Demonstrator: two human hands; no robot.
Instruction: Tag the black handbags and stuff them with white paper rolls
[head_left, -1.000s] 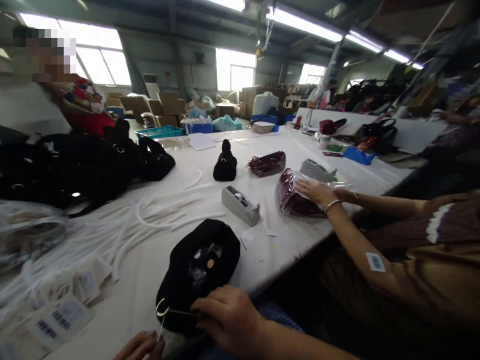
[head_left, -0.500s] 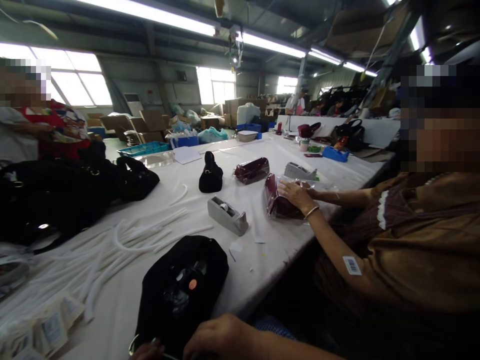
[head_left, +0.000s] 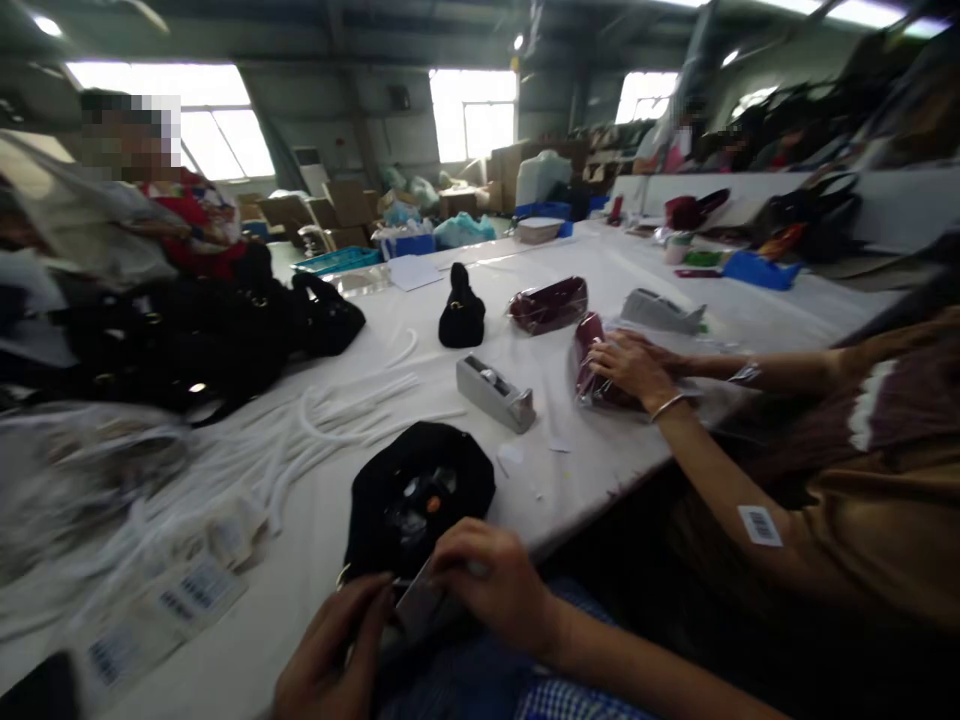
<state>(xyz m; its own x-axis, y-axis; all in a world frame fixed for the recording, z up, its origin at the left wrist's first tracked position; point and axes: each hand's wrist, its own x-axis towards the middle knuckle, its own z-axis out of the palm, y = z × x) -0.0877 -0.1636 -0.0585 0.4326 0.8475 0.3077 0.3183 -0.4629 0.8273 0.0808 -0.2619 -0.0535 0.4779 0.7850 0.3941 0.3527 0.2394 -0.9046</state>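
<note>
A black bag [head_left: 367, 490] lies on the table in front of me, its opening facing up with clear plastic and a round orange sticker inside. At its near edge, my right hand [head_left: 502, 590] pinches a small grey card [head_left: 417, 603], possibly a tag. My left hand [head_left: 337, 650] is closed at the fingertips beside the card and the bag's rim. What exactly lies between those left fingers is too blurred to make out. A grey tape dispenser [head_left: 491, 392] stands beyond the bag.
White tubes [head_left: 322, 420] and printed labels [head_left: 187, 590] lie to the left, near heaped black bags [head_left: 187, 340]. At right, a co-worker's hands [head_left: 637, 365] rest on a plastic-wrapped maroon bag [head_left: 589, 345]. A small black bag [head_left: 461, 312] stands farther back.
My view has shifted, so the table appears farther right and higher. Both my hands have come more fully into sight, with the grey card now showing between them.
</note>
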